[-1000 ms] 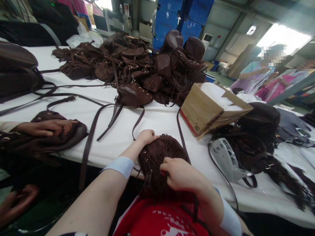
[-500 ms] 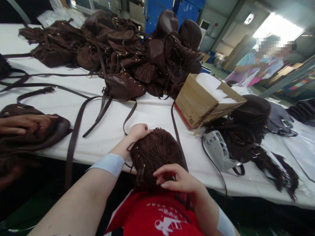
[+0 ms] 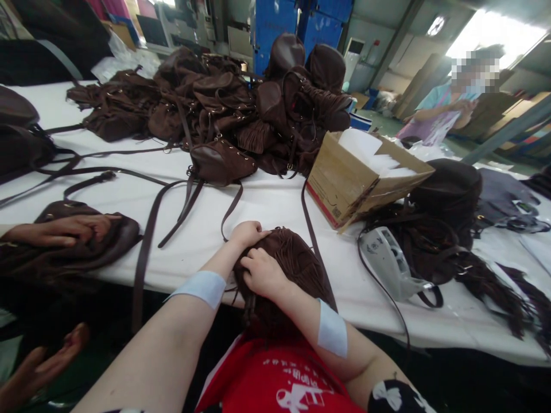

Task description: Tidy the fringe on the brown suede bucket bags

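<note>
One fringed bag (image 3: 303,261) lies at the near edge of the table (image 3: 275,201). The left hand (image 3: 247,234) grasps its upper rim; the right hand (image 3: 264,272) touches it with curled fingers (whether they pinch something, I cannot tell). One box (image 3: 344,189) and one grey device (image 3: 385,264) stand rightward. Leftward, one co-worker's hand (image 3: 71,230) rests upon a second bag (image 3: 124,236); another hand (image 3: 51,358) is lower, apart.

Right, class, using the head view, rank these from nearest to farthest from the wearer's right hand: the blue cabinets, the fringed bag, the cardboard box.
From the right hand:
1. Fringed bag: directly under the hand, touching it.
2. Cardboard box: farther forward on the table, to the right.
3. Blue cabinets: in the background, beyond the table.
</note>
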Motion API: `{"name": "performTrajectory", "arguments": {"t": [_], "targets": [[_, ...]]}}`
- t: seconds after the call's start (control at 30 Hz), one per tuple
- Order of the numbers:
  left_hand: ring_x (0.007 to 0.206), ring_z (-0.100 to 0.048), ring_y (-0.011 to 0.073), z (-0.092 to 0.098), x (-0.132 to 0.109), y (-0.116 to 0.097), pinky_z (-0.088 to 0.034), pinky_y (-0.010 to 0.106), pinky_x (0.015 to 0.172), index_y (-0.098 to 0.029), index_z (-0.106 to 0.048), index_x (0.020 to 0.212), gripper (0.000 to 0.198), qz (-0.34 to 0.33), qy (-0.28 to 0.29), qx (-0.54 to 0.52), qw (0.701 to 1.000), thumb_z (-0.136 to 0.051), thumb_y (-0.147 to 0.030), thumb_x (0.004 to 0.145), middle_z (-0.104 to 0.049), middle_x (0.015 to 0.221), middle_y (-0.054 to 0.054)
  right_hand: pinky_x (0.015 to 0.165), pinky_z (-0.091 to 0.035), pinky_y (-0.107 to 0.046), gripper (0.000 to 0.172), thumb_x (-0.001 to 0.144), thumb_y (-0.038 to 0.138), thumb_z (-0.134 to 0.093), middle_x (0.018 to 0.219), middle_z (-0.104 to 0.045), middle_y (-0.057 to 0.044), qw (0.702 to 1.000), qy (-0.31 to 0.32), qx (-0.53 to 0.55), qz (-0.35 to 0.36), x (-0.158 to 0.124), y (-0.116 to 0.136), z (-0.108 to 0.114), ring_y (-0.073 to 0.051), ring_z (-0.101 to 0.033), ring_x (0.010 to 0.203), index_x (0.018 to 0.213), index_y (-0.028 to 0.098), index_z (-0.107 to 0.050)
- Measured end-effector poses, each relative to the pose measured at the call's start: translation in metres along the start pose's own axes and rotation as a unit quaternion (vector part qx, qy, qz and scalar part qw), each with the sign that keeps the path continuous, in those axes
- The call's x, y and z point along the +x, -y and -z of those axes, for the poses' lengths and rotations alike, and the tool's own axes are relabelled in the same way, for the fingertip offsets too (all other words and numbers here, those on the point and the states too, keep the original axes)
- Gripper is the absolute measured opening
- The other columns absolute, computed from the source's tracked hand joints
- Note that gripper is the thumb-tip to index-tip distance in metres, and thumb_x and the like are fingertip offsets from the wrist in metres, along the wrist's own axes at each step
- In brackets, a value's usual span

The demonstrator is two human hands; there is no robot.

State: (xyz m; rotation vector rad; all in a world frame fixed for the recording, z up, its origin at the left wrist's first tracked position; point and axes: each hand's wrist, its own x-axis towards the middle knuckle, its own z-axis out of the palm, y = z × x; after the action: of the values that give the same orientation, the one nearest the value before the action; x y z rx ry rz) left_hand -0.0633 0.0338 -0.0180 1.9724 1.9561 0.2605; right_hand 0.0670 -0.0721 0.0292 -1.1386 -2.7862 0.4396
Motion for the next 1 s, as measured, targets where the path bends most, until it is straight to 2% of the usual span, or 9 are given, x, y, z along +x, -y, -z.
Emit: {"name": "performTrajectory", "arguments": {"t": [0.17, 0.27, 0.33, 0.53, 0.67, 0.77, 0.87, 0.93, 1.0], "targets": [[0.076, -0.064, 0.0215, -0.003, 0.002, 0.002, -0.042, 0.028, 0.063, -0.023, -0.068, 0.078, 0.051, -0.001, 0.001, 0.001, 1.0, -0.047, -0.07, 0.077, -0.072, 0.08, 0.007, 0.084, -0.043, -0.029, 0.013, 0.082, 0.021, -0.058, 0.094, -0.059, -0.004, 0.995, -0.005, 0.068, 0.079, -0.016, -0.011, 0.0, -0.018, -0.051, 0.089, 0.092, 0.019, -0.066], [0.076, -0.064, 0.0215, -0.003, 0.003, 0.002, -0.041, 0.028, 0.062, -0.023, -0.068, 0.077, 0.051, 0.0, 0.001, 0.0, 1.0, -0.047, -0.07, 0.077, -0.072, 0.08, 0.007, 0.078, -0.043, -0.026, 0.008, 0.077, 0.025, -0.064, 0.086, -0.058, -0.002, 0.985, 0.029, 0.121, 0.116, -0.028, -0.015, 0.008, -0.015, -0.052, 0.081, 0.077, 0.017, -0.065], [0.075, -0.063, 0.0216, -0.003, 0.003, 0.002, -0.04, 0.029, 0.061, -0.023, -0.067, 0.077, 0.052, -0.001, 0.001, -0.002, 1.0, -0.046, -0.07, 0.076, -0.072, 0.079, 0.007, 0.072, -0.042, -0.024, 0.015, 0.08, 0.027, -0.063, 0.078, -0.056, 0.0, 0.978, 0.06, 0.151, 0.132, -0.036, -0.016, 0.016, -0.013, -0.052, 0.074, 0.069, 0.017, -0.062], [0.075, -0.064, 0.0222, -0.002, 0.002, 0.002, -0.04, 0.029, 0.061, -0.023, -0.068, 0.078, 0.052, -0.003, -0.001, -0.006, 1.0, -0.047, -0.07, 0.076, -0.071, 0.079, 0.007, 0.066, -0.039, -0.022, 0.027, 0.086, 0.026, -0.06, 0.074, -0.05, 0.001, 0.955, 0.06, 0.277, 0.091, -0.064, -0.029, 0.036, -0.01, -0.049, 0.069, 0.062, 0.016, -0.054], [0.075, -0.064, 0.0224, -0.003, 0.002, 0.002, -0.041, 0.029, 0.062, -0.023, -0.068, 0.078, 0.051, 0.003, -0.003, -0.005, 1.0, -0.049, -0.07, 0.075, -0.072, 0.079, 0.007, 0.065, -0.04, -0.022, 0.034, 0.086, 0.025, -0.06, 0.072, -0.049, 0.002, 0.927, 0.085, 0.348, 0.11, -0.075, -0.035, 0.041, -0.009, -0.049, 0.068, 0.056, 0.016, -0.048], [0.077, -0.064, 0.0224, -0.003, 0.003, 0.002, -0.042, 0.029, 0.063, -0.023, -0.069, 0.079, 0.05, 0.01, 0.0, -0.006, 1.0, -0.049, -0.069, 0.075, -0.072, 0.08, 0.007, 0.077, -0.043, -0.026, 0.032, 0.082, 0.026, -0.065, 0.089, -0.057, -0.002, 0.93, 0.042, 0.346, 0.116, -0.086, -0.027, 0.045, -0.012, -0.054, 0.083, 0.057, 0.016, -0.049], [0.077, -0.064, 0.0225, -0.003, 0.003, 0.003, -0.042, 0.029, 0.063, -0.023, -0.069, 0.079, 0.05, 0.009, 0.002, -0.009, 1.0, -0.049, -0.07, 0.074, -0.071, 0.08, 0.007, 0.089, -0.041, -0.032, 0.02, 0.078, 0.025, -0.069, 0.107, -0.057, -0.006, 0.944, -0.047, 0.32, 0.067, -0.107, -0.016, 0.052, -0.017, -0.053, 0.1, 0.064, 0.017, -0.057], [0.076, -0.063, 0.0225, -0.003, 0.003, 0.002, -0.041, 0.029, 0.062, -0.023, -0.068, 0.078, 0.052, 0.008, 0.001, -0.01, 1.0, -0.048, -0.07, 0.074, -0.071, 0.079, 0.007, 0.086, -0.042, -0.032, 0.021, 0.08, 0.026, -0.066, 0.104, -0.059, -0.006, 0.937, -0.073, 0.34, 0.046, -0.126, -0.013, 0.058, -0.017, -0.054, 0.096, 0.063, 0.017, -0.057], [0.074, -0.063, 0.0226, -0.003, 0.003, 0.002, -0.04, 0.03, 0.061, -0.023, -0.068, 0.077, 0.053, 0.005, 0.002, -0.009, 1.0, -0.048, -0.072, 0.073, -0.071, 0.078, 0.007, 0.078, -0.044, -0.03, 0.03, 0.084, 0.03, -0.062, 0.093, -0.062, -0.006, 0.915, -0.053, 0.396, 0.062, -0.143, -0.015, 0.063, -0.016, -0.056, 0.086, 0.058, 0.017, -0.053]]}}
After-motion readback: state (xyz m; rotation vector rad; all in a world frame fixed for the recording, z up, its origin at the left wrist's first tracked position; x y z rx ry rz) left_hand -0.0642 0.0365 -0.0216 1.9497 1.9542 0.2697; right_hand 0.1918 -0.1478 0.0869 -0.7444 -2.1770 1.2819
